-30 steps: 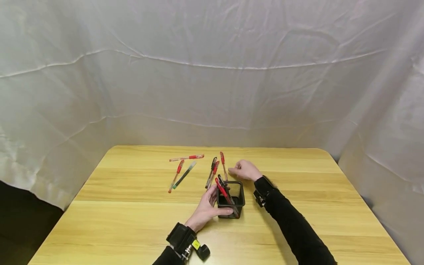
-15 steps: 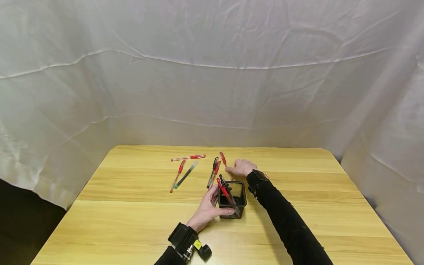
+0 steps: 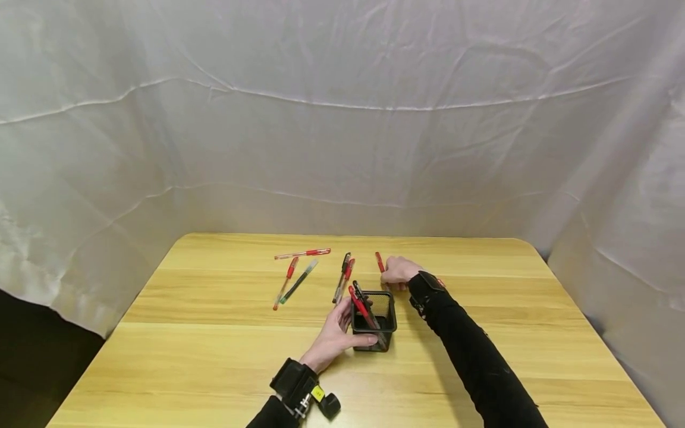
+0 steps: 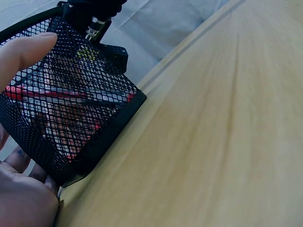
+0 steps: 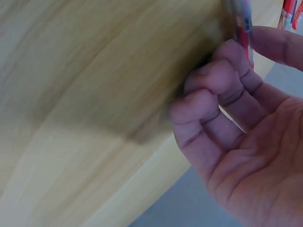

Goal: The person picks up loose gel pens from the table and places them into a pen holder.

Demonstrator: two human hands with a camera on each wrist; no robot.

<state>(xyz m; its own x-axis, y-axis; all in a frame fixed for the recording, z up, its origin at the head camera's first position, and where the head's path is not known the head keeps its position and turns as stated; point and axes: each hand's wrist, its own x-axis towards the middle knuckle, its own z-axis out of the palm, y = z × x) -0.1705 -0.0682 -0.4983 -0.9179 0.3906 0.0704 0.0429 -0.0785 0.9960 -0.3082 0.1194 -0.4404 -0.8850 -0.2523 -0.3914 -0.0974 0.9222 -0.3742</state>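
A black mesh pen holder stands on the table with a red pen and a black pen leaning in it. My left hand grips the holder, thumb across its near side and fingers round its left side. The left wrist view shows the thumb against the mesh. Just beyond the holder, my right hand pinches a red-capped pen between thumb and curled fingers. Part of that pen is hidden by the hand; in the right wrist view the pen passes between thumb and fingertips.
Left of the holder lie a black-capped pen and a red pen side by side. Farther left are a red pen, another red pen and a green-tipped dark pen. Pale cloth hangs behind the table.
My right hand has reached the red-capped pen behind the holder, taken hold of it and shifted it to the right. The left hand and holder stay in place.
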